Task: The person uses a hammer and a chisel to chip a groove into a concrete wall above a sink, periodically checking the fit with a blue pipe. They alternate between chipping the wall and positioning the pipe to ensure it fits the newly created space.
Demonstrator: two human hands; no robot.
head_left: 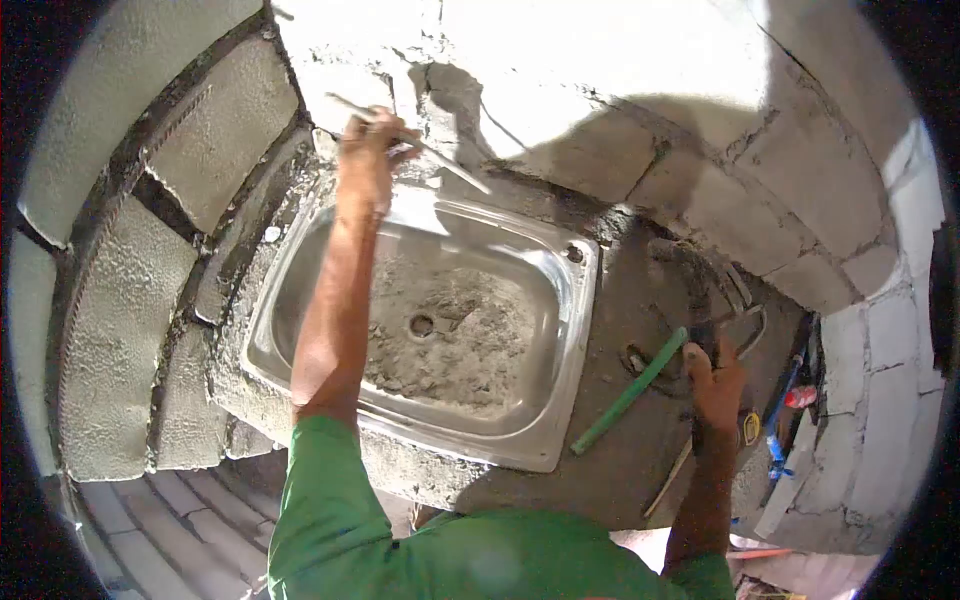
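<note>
Bar [452, 167]: gripped by fingers [384, 126] of the left hand [366, 165], the nearer one, at the sink's [571, 350] 12 o'clock; long axis 10-to-4. Right hand [716, 392], toward 3 o'clock: grip indeterminable.

I count two bare hands on the remote feed, one left hand [370, 160] and one right hand [716, 388]; two green sleeves [328, 490]; one metal sink [572, 335] with one drain hole [421, 325] and one corner hole [574, 254]; one long thin tool [452, 170]; one green strip [630, 392]; one slender stick [668, 480]; one yellow item [751, 428]; one red item [800, 397]; the wall blocks [235, 135] run past my view, uncountable
</note>
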